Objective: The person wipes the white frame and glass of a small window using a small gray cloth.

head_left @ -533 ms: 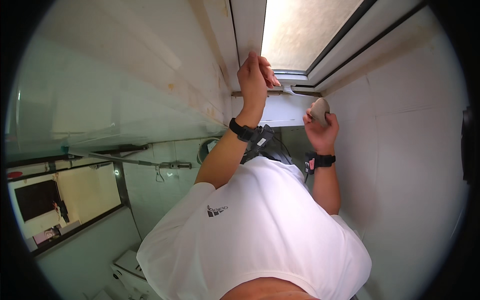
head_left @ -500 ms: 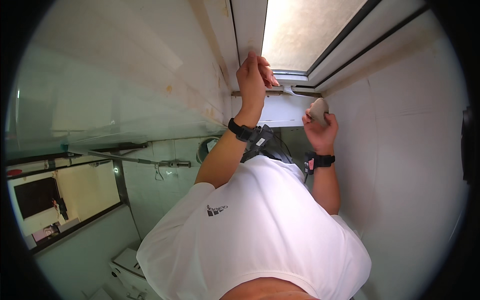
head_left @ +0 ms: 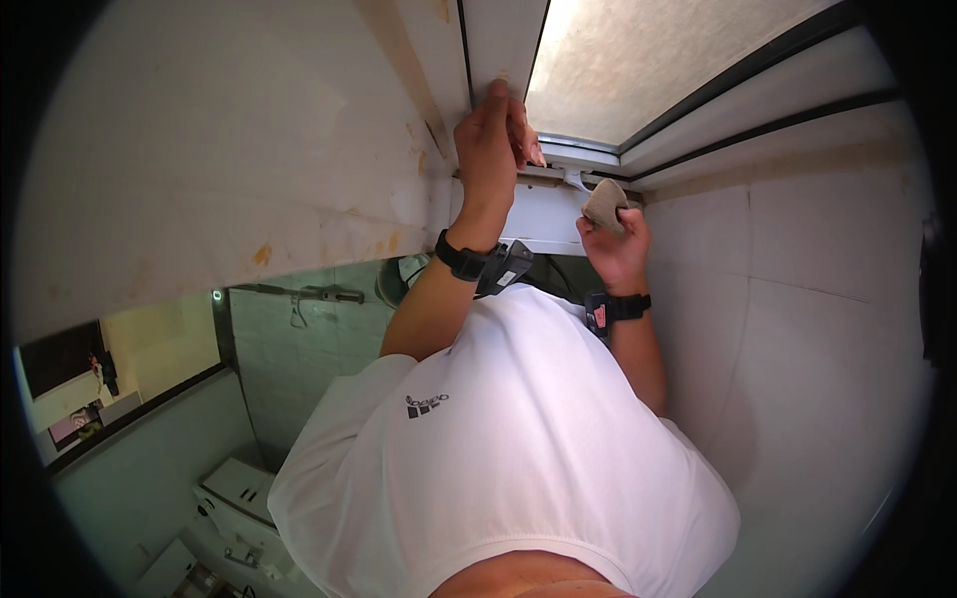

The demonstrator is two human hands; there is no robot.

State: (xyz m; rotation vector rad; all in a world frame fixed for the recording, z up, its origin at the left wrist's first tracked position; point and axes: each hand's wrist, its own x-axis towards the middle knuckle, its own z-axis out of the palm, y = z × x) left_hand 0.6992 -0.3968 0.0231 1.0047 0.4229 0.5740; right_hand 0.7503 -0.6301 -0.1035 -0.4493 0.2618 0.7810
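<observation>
My right hand point(head_left: 620, 249) is closed round a folded grey-beige cloth point(head_left: 605, 206), held up beside the white window handle point(head_left: 576, 180). The cloth seems just in front of the handle; whether they touch I cannot tell. Further left, my left hand point(head_left: 488, 140) is raised against the white upright of the window frame point(head_left: 505, 42). One fingertip of it meets the frame, while the other fingers are loosely bent and apart near the lower corner of the glass point(head_left: 638, 70). Nothing shows in that hand.
Pale walls close in on both sides, with brown stains on the left wall point(head_left: 329, 189) and tile joints on the right wall point(head_left: 797, 229). Behind at the left are a metal rail point(head_left: 324, 294), a mirror point(head_left: 140, 364) and a white cabinet point(head_left: 239, 488).
The view has tilted and shifted. My right hand has brought the cloth left and nearer the window handle, turning it. My left hand has moved slightly up along the frame.
</observation>
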